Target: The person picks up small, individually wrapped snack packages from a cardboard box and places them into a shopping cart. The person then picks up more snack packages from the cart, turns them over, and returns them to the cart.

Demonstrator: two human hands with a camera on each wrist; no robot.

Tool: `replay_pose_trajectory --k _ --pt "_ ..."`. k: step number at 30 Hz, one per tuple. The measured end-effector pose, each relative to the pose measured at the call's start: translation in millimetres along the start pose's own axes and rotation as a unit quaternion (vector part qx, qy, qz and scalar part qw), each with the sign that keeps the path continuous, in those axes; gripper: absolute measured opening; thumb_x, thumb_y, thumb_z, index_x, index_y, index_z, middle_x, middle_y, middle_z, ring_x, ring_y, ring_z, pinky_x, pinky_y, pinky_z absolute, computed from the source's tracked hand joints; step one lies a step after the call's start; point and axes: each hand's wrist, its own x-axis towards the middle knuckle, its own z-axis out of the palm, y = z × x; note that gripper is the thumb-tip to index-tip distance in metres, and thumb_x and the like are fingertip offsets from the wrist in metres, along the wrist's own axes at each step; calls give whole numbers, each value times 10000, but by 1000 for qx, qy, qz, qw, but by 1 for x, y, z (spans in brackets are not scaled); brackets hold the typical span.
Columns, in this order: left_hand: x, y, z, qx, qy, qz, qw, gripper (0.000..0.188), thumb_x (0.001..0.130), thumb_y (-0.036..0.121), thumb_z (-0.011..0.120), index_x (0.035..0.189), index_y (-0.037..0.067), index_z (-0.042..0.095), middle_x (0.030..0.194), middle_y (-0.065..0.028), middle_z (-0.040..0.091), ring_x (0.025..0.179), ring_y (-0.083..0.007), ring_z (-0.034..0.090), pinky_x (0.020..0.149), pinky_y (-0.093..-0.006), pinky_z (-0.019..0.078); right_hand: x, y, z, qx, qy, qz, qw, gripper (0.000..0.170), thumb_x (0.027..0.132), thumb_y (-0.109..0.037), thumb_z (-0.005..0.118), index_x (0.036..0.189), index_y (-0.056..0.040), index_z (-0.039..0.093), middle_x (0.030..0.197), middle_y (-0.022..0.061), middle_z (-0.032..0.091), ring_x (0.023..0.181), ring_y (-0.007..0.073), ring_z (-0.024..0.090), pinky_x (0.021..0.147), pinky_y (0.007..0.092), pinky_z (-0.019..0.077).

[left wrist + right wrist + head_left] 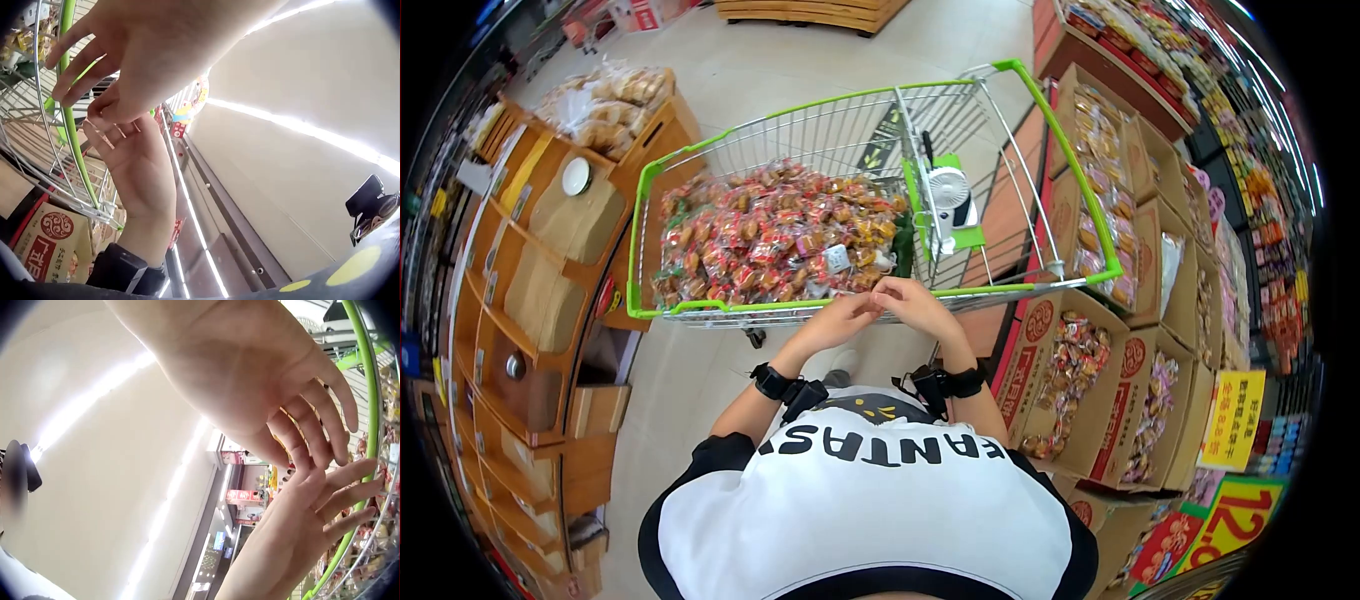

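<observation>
My left hand and right hand meet at the fingers by the near green rail of a shopping cart, holding nothing. In the left wrist view the left hand has loosely spread, slightly bent fingers, and the right hand is below it. The right wrist view shows the right hand touching the left hand around the thumb and index finger. Many small red and yellow wrapped packets fill the cart's main basket, with a white label among them.
A small white fan stands in the cart's child-seat section. Wooden shelves stand on the left, with bagged bread at the top. Cardboard boxes of packaged snacks line the right, near a yellow sign.
</observation>
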Motion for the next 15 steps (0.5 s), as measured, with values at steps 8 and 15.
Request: replay_pose_trajectory --k 8,15 --pt "26 7 32 111 -191 64 973 242 794 176 456 937 4 548 902 -152 558 824 -236 539 728 -308 411 -56 18 -24 -13 -3 106 994 220 761 -210 514 745 8 537 664 69 573 619 131 538 562 242 421" --pt "49 20 61 153 -259 81 950 237 811 171 450 960 6 532 893 -139 557 822 -231 532 723 -302 406 -100 8 -38 59 94 113 987 198 786 -162 484 788 30 531 687 76 572 655 129 545 618 236 436"
